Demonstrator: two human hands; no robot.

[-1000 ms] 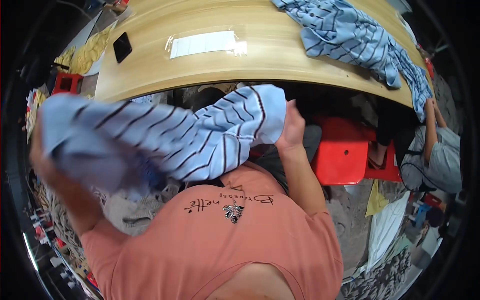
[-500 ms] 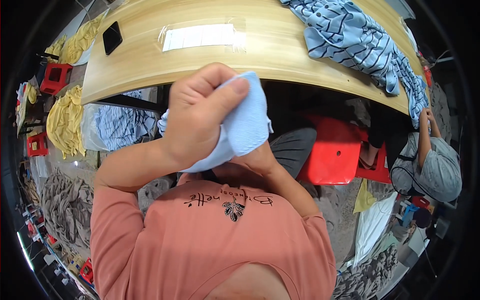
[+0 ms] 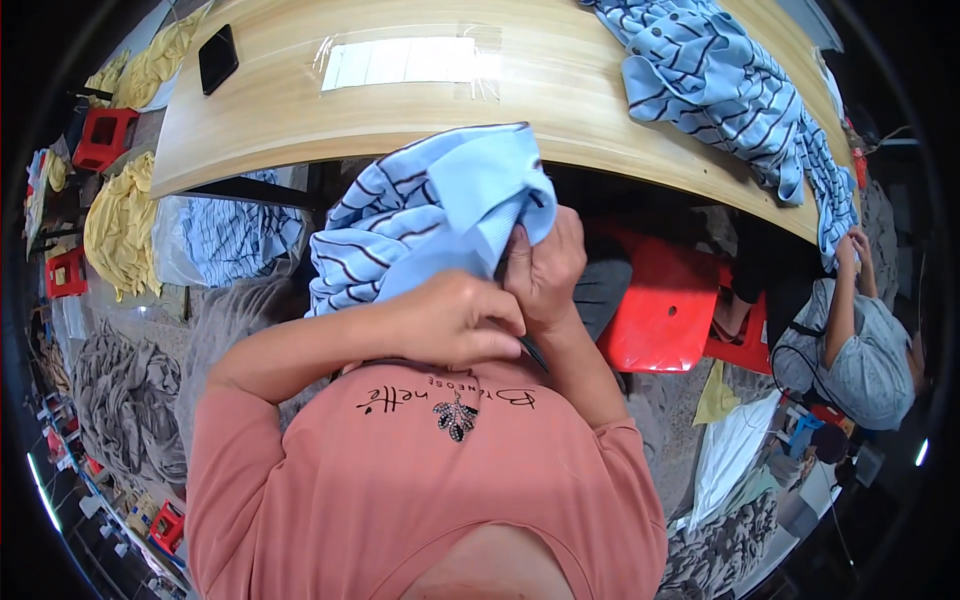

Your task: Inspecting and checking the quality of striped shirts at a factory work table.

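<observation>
A light blue garment (image 3: 375, 215) with dark wavy stripes and a plain blue ribbed part hangs in front of me at the table's near edge. My right hand (image 3: 550, 272) is closed on the plain ribbed part, with the thumb pressed against it. My left hand (image 3: 455, 318) is curled in front of my chest, just left of my right wrist. Its fingertips are drawn together; whether something thin is between them is too small to see. The lower part of the garment is hidden behind my left hand and forearm.
On the wooden table (image 3: 270, 120) lie a black phone (image 3: 218, 58), a taped-down white sheet (image 3: 400, 62) and another striped garment (image 3: 710, 90). A co-worker's hands (image 3: 853, 248) hold that garment's end at right. A red stool (image 3: 660, 310) stands under the table; yellow cloth (image 3: 125, 235) is piled at left.
The garment has been opened out and shows more of its stripes. My left hand has come off it and dropped toward my chest. My right hand, mostly hidden before, now shows gripping the ribbed part.
</observation>
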